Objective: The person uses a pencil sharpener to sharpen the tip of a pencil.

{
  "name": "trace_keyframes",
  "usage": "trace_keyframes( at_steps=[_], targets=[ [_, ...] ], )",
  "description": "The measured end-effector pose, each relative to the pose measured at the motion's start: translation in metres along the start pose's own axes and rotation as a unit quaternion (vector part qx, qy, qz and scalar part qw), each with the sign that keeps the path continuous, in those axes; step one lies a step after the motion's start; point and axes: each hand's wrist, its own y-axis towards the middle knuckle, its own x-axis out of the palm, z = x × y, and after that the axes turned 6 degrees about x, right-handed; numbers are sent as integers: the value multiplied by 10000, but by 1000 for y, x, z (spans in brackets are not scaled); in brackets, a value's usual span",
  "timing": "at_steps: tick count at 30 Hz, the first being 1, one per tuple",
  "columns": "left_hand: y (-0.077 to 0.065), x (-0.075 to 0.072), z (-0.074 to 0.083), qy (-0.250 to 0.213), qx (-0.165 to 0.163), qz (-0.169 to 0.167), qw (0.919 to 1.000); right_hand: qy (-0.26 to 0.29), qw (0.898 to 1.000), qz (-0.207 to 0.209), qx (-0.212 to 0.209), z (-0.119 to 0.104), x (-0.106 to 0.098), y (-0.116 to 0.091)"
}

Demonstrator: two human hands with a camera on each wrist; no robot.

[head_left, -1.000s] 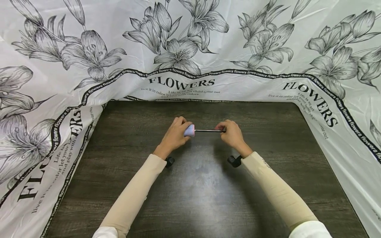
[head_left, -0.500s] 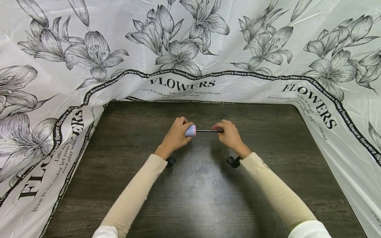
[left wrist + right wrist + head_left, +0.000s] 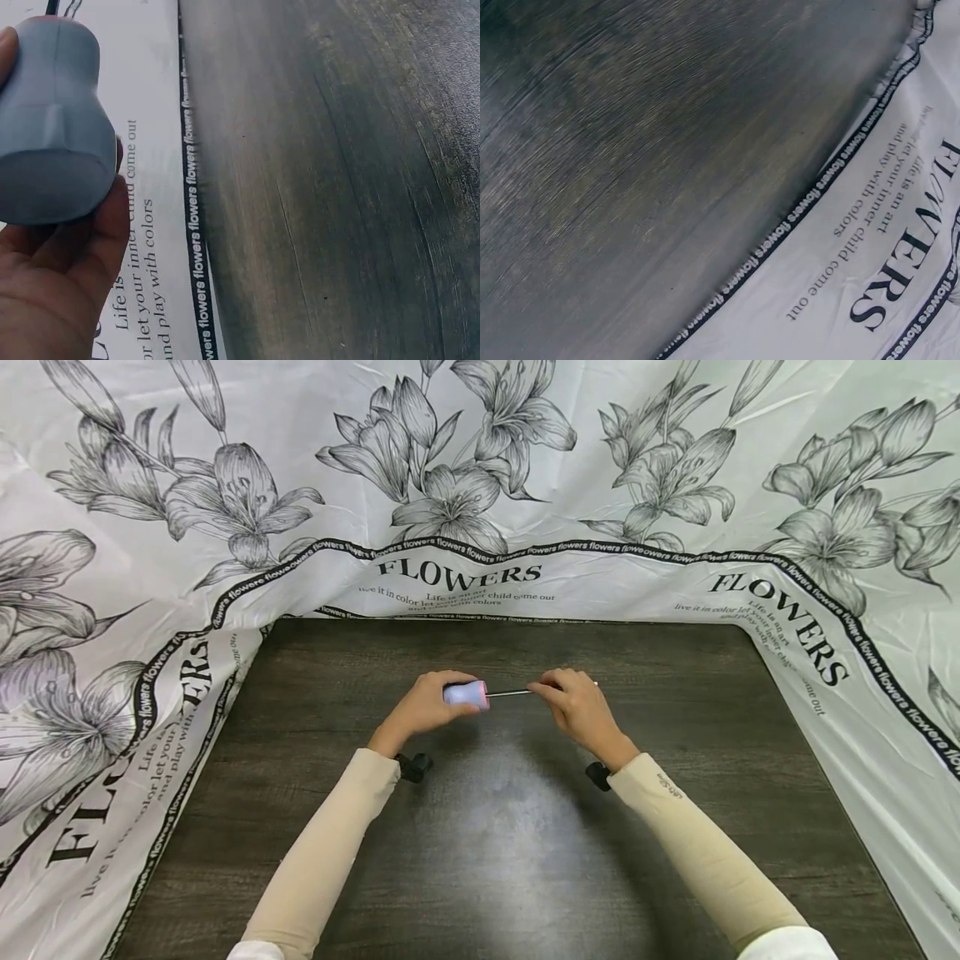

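Observation:
In the head view, a screwdriver (image 3: 467,695) with a lavender, pink-rimmed handle and a thin metal shaft (image 3: 510,693) lies almost level above the dark table. My left hand (image 3: 422,703) grips the handle between thumb and fingers. In the left wrist view the rounded handle (image 3: 56,120) shows its broad flat end, with fingers curled beneath it. My right hand (image 3: 581,706) pinches the shaft, and its fingers hide part of it. A small pale bit appears just beyond the knuckles. The right wrist view shows neither the hand nor the tool.
The dark wood-grain table (image 3: 510,860) spreads under both hands. A white cloth (image 3: 637,585) printed with flowers and lettering hangs along its back and sides. Black wrist mounts (image 3: 415,767) sit under the wrists, close above the tabletop.
The left hand has shifted slightly left and its grip now shows more of the handle. The right hand has turned and its fingers now cover shaft nearer the handle.

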Motion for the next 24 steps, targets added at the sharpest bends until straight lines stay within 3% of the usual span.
trace_keyframes(
  at_steps=[3, 7, 11, 17, 20, 24],
  targets=[
    [-1, -2, 1, -262, -143, -62, 9995, -151, 9996, 63, -238, 2, 1, -2],
    [2, 1, 4, 88, 170, -39, 9998, -95, 9997, 98, -220, 3, 2, -4],
    [4, 6, 9, 542, 637, 235, 9962, 254, 9996, -62, 102, -1, 2, -4],
    [2, 11, 17, 1235, 1075, 252, 9862, 812, 9927, -602, 665, -4, 2, -6],
    [1, 12, 15, 1121, 1036, 182, 9881, 905, 9913, -633, 718, -2, 2, -7],
    [-3, 9, 7, 344, 481, 44, 9982, 703, 9964, -339, 339, -2, 4, -8]
  ],
)
